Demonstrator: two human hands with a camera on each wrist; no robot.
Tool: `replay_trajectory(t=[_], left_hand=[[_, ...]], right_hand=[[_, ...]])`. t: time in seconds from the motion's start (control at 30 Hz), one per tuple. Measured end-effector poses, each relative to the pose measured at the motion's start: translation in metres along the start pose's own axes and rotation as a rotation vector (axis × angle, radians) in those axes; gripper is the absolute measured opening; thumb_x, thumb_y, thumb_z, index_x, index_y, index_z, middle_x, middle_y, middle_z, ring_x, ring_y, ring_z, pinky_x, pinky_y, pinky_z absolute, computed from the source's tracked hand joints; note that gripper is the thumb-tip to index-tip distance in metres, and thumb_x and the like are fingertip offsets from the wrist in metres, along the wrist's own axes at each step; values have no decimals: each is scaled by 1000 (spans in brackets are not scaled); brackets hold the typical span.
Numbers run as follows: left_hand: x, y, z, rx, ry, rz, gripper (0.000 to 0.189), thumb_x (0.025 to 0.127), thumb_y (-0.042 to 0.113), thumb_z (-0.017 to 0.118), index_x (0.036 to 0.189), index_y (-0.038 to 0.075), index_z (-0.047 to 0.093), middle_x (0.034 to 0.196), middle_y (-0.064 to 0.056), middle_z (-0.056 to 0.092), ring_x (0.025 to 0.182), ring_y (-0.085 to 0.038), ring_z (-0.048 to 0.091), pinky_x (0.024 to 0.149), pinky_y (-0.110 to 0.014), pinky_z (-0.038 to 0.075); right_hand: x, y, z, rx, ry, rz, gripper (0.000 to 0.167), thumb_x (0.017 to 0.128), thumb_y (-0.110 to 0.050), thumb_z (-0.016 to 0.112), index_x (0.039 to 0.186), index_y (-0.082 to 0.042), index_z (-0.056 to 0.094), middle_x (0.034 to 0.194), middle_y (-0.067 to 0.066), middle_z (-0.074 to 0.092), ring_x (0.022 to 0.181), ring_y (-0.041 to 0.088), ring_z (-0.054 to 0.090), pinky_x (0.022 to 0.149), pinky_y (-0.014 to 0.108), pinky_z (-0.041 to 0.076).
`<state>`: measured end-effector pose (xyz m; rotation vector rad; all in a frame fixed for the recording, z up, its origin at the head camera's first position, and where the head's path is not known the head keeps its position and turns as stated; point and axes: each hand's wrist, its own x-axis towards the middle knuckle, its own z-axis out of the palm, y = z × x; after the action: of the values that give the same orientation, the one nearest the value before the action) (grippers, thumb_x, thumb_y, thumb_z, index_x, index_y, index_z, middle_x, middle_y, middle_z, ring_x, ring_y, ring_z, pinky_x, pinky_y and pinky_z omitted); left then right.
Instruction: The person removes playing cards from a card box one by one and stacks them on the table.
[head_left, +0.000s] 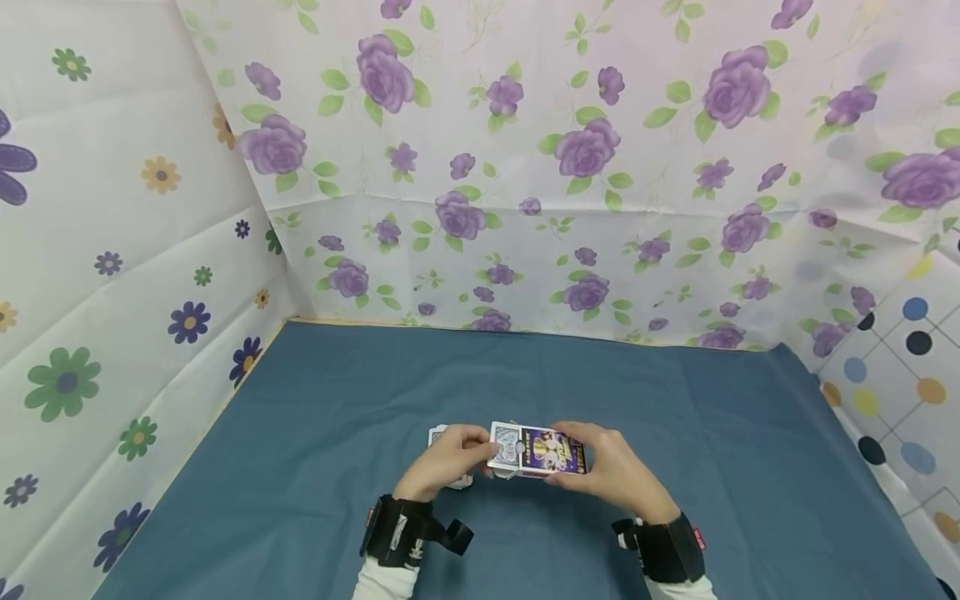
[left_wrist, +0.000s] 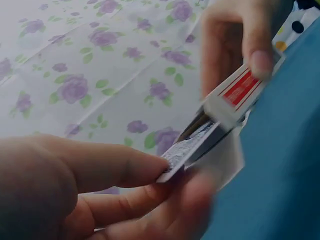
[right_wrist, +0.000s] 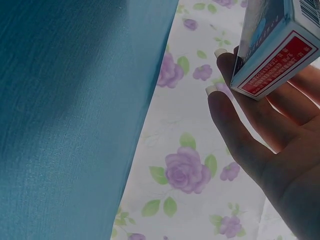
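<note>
My right hand (head_left: 618, 473) grips a playing-card box (head_left: 555, 451) by its long edges, over the middle of the table. The box has a purple and gold front and a white side with a red panel. Patterned playing cards (head_left: 507, 445) stick out of its open left end. My left hand (head_left: 448, 460) pinches these cards between thumb and fingers, as the left wrist view also shows. A white flap (left_wrist: 227, 157) hangs at the box mouth. Partly hidden behind the left hand, another stack of cards (head_left: 462, 482) lies on the table.
A blue cloth (head_left: 337, 392) covers the table. Flower-printed sheets (head_left: 517, 192) hang along the back and left, and a dotted sheet (head_left: 900, 392) stands at the right. Each wrist wears a black strap (head_left: 397, 532), the left one with a loose end.
</note>
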<state>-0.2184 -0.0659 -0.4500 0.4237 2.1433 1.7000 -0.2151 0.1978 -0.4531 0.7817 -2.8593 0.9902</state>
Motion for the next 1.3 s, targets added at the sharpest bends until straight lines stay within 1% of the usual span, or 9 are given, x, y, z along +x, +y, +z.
replay_trajectory(t=[0.13,0.3,0.4,0.5,0.57,0.7,0.87,1.1,1.3], left_hand=[[-5,1,-10,-68,-34,-31,23,99,12,52,100,-11,57,77,-28,69,69,-26,72,58,-26,43],[-12,-6,-27,-93,2,-16,27,98,8,53,113,-14,52,81,-32,67,83,-41,71,68,-31,52],[-17,-9,-37,-85,49,4,36,96,6,55,124,-15,48,95,-31,68,86,-37,70,83,-42,54],[-20,-12,-45,-81,130,-3,37,96,5,55,128,-12,50,104,-24,68,87,-28,68,89,-47,52],[-22,-13,-50,-83,201,-25,36,96,6,56,128,-10,53,99,-17,68,86,-23,65,88,-44,51],[-22,-16,-55,-98,353,-82,30,96,7,56,123,-7,59,86,-3,64,78,-16,58,75,-33,48],[-17,-26,-56,-88,495,-127,28,93,8,61,118,-6,63,78,-1,64,73,-19,56,68,-32,45],[-7,-49,-51,-13,607,-204,28,90,15,68,112,-2,66,76,-6,68,71,-23,59,66,-33,44],[-3,-60,-44,32,675,-205,21,89,12,68,104,-4,68,76,-12,68,67,-21,58,60,-32,40]], right_hand=[[0,1,0,-18,-1,-10,70,78,-49,76,131,-6,59,126,12,64,105,21,64,78,35,53],[-1,2,0,-35,5,-9,70,78,-48,77,131,-7,59,127,11,64,108,23,64,80,34,52],[-3,3,0,-31,4,-3,69,78,-48,77,131,-8,59,126,11,64,107,21,64,78,33,52],[-3,4,1,-25,-1,4,69,78,-49,76,131,-8,59,126,11,64,105,20,64,78,32,51],[-3,5,1,-24,1,8,70,78,-50,76,131,-9,59,126,10,65,104,18,64,77,31,51],[-3,5,2,-30,11,10,69,77,-49,77,131,-10,60,126,9,65,103,16,63,78,31,51],[-4,5,2,-20,21,9,68,77,-49,78,131,-11,60,125,8,65,102,15,63,78,31,51],[-2,4,2,-16,12,12,69,77,-49,78,131,-11,60,125,7,65,102,14,63,78,28,50],[0,6,2,-26,-7,4,71,78,-52,76,131,-8,60,125,7,66,100,13,62,77,27,49]])
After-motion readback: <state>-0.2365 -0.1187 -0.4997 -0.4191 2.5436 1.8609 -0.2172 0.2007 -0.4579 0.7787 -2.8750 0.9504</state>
